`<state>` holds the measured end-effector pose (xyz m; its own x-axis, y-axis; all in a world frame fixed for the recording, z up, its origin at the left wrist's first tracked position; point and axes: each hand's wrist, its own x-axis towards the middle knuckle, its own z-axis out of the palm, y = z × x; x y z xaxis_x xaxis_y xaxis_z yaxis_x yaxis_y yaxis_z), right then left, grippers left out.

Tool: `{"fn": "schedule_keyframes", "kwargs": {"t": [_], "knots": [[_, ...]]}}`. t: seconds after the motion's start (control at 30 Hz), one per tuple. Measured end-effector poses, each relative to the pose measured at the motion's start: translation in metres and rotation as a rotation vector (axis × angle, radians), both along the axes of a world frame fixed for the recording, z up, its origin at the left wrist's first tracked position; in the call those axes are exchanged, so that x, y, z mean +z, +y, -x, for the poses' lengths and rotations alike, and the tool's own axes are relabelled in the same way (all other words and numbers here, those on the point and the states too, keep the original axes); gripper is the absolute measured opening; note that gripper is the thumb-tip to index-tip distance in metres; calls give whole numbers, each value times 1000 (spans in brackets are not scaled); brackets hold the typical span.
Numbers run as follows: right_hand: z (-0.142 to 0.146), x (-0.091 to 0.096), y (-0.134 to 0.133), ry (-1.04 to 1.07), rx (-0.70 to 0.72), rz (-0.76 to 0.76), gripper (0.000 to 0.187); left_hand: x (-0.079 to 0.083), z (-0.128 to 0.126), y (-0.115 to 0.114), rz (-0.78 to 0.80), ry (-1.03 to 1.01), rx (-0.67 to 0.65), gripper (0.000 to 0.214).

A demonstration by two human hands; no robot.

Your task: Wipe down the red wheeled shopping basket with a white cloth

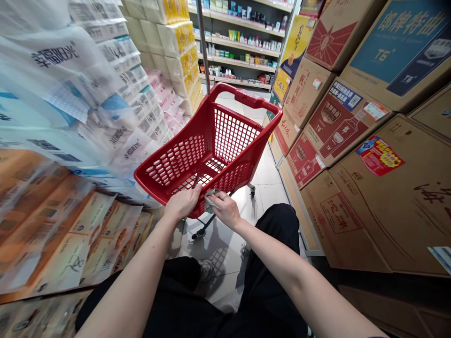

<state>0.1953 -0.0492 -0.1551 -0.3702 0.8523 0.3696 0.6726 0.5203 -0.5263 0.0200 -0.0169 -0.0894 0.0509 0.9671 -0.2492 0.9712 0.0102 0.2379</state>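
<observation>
A red plastic shopping cart (pixel 229 157) with a perforated basket stands in front of me, its handle at the far end. My left hand (pixel 183 203) is closed over the basket's near rim, thumb toward the inside. Just right of it, my right hand (pixel 225 209) presses a crumpled greyish cloth (pixel 210 201) against the outside of the basket near the corner. The fingers are curled round the cloth, and a ring shows on one of them. Nothing lies in the basket apart from its own slotted floor.
Packs of tissue paper (pixel 70 65) are piled high on the left, with orange packs (pixel 42 211) below. Cardboard boxes (pixel 352 188) are stacked along the right. Shelves of bottles and tubes (pixel 243 37) stand at the back. A cart wheel (pixel 199 234) rests on the tiled floor (pixel 271 199).
</observation>
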Motion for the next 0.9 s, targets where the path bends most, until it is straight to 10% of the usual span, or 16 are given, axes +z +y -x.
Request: {"fn": "schedule_keyframes", "kwargs": {"t": [0.37,0.67,0.9], "knots": [[-4,3,9,-111,11,-31,29,8,-4,-3,-31,-1,-41,84],[-47,1,45,83,-442,82,44,4,1,-1,-40,7,-90,81],[-38,5,47,-11,-315,135,34,3,2,0,-37,30,-109,78]]}}
